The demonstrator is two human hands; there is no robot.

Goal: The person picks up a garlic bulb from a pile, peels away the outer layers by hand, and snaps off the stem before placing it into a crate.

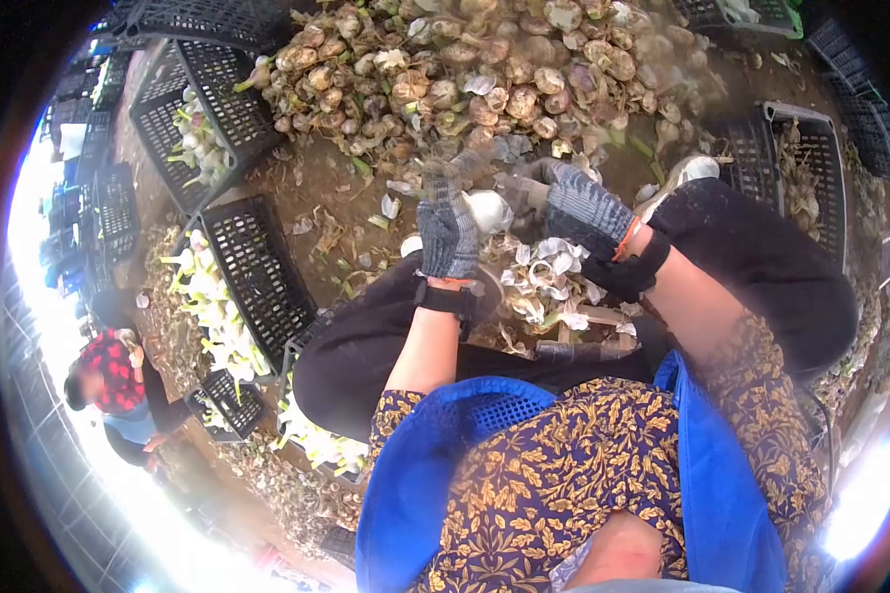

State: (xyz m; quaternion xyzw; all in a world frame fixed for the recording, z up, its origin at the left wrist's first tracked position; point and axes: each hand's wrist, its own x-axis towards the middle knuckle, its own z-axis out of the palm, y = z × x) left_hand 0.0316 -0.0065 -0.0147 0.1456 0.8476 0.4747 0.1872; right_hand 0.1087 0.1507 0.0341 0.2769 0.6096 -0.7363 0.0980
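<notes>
My left hand [448, 232], in a grey knitted glove, closes on a peeled white garlic bulb [488, 211] that shows at its inner side. Its upper fingers are smeared by motion. My right hand [585, 210], gloved the same way with an orange cuff edge, is closed just to the right of the bulb. Something blurred sits at its fingertips, and I cannot make out what. Beyond both hands lies a large heap of unpeeled garlic bulbs [485, 79]. White garlic skins [549, 282] are strewn below my hands, between my legs.
Black plastic crates stand at left, one crate [257, 252] beside a pile of cleaned garlic [218, 306]. Another crate [811, 138] holds dry scraps at right. A person in a red checked top [109, 368] sits at far left. Loose skins litter the floor.
</notes>
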